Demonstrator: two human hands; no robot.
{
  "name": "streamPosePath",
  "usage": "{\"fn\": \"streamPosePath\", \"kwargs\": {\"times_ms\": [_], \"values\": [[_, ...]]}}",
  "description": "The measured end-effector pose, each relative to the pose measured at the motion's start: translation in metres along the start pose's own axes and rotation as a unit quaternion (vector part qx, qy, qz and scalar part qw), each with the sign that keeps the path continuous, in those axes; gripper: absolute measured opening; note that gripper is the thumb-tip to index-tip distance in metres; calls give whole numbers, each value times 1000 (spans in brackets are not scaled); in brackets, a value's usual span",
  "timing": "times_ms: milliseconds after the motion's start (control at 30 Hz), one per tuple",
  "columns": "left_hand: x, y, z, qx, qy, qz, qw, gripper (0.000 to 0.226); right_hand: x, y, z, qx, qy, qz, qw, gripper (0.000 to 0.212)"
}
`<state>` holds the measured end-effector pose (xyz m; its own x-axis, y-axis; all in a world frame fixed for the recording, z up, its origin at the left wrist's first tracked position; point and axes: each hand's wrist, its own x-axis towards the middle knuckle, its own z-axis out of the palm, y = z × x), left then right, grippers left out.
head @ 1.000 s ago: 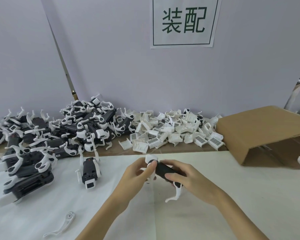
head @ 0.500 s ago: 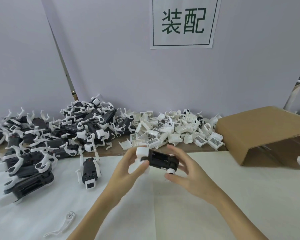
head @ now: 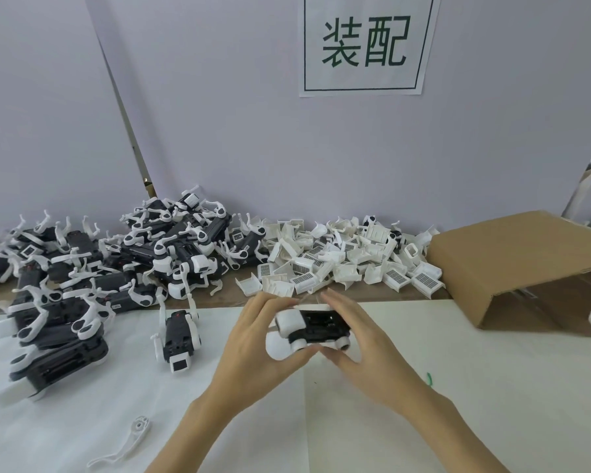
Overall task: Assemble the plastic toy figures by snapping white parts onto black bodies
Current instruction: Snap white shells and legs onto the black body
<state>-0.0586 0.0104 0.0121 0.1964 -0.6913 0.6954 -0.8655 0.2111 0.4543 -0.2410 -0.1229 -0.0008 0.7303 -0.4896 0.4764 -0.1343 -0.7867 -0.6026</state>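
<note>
White tabletop; black body (white-capped) between both hands.

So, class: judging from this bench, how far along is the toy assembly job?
Done: a pile of assembled figures at left, and one alone on the white sheet. In hand: the left hand and right hand grip a black body with white parts. Left: the heap of white parts and a loose white leg.

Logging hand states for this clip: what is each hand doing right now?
Left hand: holds the toy figure at its white end, fingers curled round it.
Right hand: holds the same figure at its black end.
</note>
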Motion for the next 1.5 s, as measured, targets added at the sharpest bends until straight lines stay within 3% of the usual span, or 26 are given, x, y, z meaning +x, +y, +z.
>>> {"fn": "streamPosePath", "kwargs": {"times_ms": [133,333,500,667,767,933,1067,1233,1300,1400,1500], "values": [[-6,26,18,-105,30,-48,993,69,-1,0,16,78,0,41,996,58],[-9,35,26,-101,49,-56,992,72,-3,0,18,124,-23,44,991,55],[-6,33,23,-165,44,-85,982,31,-2,3,14,126,-20,62,990,52],[1,26,6,-346,-29,-213,913,42,1,2,-3,111,17,71,991,40],[1,21,3,-399,-44,-245,883,48,0,1,-7,132,1,74,989,38],[6,14,-2,-469,-49,-270,840,34,0,1,-8,187,-61,92,976,42],[6,27,1,-417,-26,-227,880,30,0,-2,-2,252,-128,96,954,43],[4,39,8,-311,-4,-171,935,23,-1,5,3,252,-119,96,955,39],[5,35,4,-288,3,-151,946,19,0,4,2,239,-91,103,961,36],[6,19,-4,-228,-19,-129,965,23,1,4,0,149,28,82,985,39],[2,1,-5,-161,-75,-91,980,60,2,2,-1,31,94,13,995,56]]}}
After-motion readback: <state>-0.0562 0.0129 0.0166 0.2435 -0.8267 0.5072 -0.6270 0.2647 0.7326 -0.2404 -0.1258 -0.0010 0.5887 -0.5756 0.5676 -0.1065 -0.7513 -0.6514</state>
